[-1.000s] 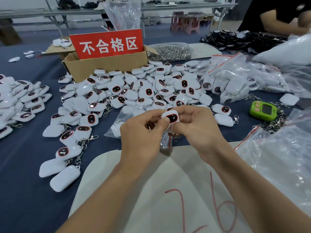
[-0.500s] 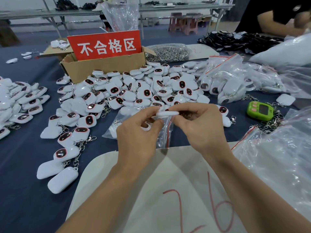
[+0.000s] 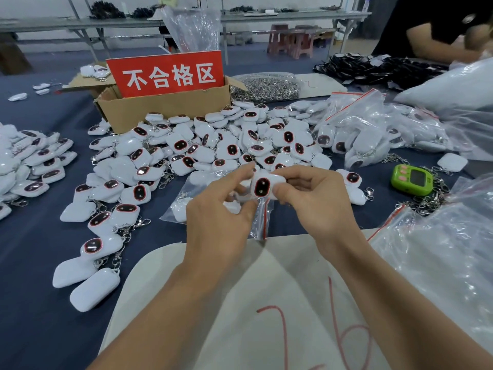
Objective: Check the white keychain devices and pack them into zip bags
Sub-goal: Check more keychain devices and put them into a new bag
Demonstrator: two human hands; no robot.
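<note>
Both hands, the left hand (image 3: 221, 209) and the right hand (image 3: 317, 198), keep a narrow grip on one white keychain device (image 3: 262, 186) above the worktop (image 3: 32, 276), its dark screen turned up probably for checking, with a small zip bag (image 3: 262, 222) hanging ready below.

— What colours were seen on the keychain device (image 3: 262, 186)?
— A white shell was noted, with a black oval face ringed in red.
— And the zip bag (image 3: 262, 219)?
— Clear plastic, edged by a red strip.
— The rest?
— A red sign (image 3: 168, 73) lettered in white was seen, a brown cardboard box (image 3: 162, 108), a lime-green timer (image 3: 412, 179) and a navy tablecloth (image 3: 40, 249).
</note>
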